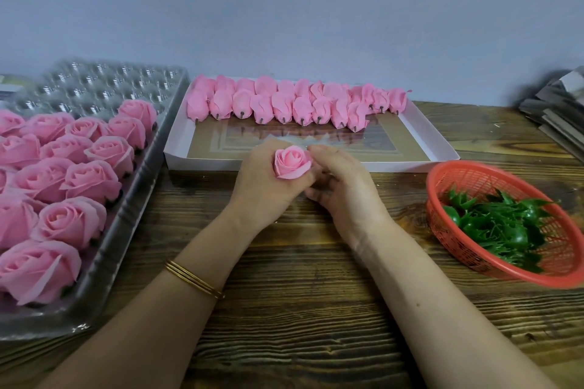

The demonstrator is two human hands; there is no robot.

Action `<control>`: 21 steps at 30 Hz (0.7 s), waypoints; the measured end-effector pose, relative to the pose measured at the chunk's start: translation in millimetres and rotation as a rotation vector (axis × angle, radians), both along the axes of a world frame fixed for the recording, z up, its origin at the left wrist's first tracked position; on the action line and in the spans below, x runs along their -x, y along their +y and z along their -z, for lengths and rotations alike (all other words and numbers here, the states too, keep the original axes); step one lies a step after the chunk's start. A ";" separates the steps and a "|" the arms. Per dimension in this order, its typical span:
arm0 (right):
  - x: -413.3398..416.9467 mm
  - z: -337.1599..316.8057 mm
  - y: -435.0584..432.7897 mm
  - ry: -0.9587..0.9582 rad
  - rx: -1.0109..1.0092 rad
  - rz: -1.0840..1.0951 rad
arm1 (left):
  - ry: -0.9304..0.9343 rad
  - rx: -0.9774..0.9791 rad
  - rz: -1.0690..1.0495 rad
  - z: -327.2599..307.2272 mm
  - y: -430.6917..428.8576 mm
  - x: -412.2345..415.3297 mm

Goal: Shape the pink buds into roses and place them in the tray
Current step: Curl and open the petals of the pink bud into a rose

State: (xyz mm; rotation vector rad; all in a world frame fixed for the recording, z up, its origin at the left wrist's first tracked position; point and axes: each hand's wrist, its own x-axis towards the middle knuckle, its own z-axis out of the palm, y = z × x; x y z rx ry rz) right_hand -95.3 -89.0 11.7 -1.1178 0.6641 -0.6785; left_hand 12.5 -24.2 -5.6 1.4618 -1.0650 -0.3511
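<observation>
Head view, looking down at a wooden desk (284, 309). The left hand (268, 183), with gold bangles (194, 279) on its wrist, holds a pink rose (291, 163) upright, fingers clasped around its base, just in front of a shallow white box (177, 148). The right hand (344, 189) rests against the rose's right side with fingers curled; whether they grasp a petal cannot be told. Closed pink buds (284, 104) lie in two rows along the box's far edge. To the left, a clear plastic tray (126, 224) holds finished roses (79, 174). To the right, a red basket (442, 230) holds green leaves (505, 224).
</observation>
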 end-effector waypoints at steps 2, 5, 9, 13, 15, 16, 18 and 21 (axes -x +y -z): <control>0.0 0.4 -0.2 0.010 0.008 0.000 | -0.014 -0.004 0.003 0.8 -0.2 0.4; -1.1 1.6 1.9 0.032 0.009 -0.004 | -0.022 -0.044 0.041 2.2 0.0 1.5; -0.3 3.0 3.2 0.020 -0.017 0.011 | -0.050 -0.062 0.075 -0.2 1.0 2.6; -0.6 1.5 3.8 0.020 -0.042 0.021 | -0.040 -0.084 0.099 -2.6 3.1 2.7; -0.5 0.5 4.3 0.015 -0.051 0.026 | -0.059 -0.111 0.106 -3.5 4.0 3.1; -0.1 0.5 4.1 0.013 -0.053 0.027 | -0.067 -0.116 0.113 -3.4 4.4 3.1; 0.3 0.8 3.9 0.014 -0.050 0.026 | -0.072 -0.109 0.131 -4.0 5.0 3.6; -0.2 2.6 3.2 0.011 -0.040 0.030 | -0.063 -0.107 0.140 -4.0 4.6 3.5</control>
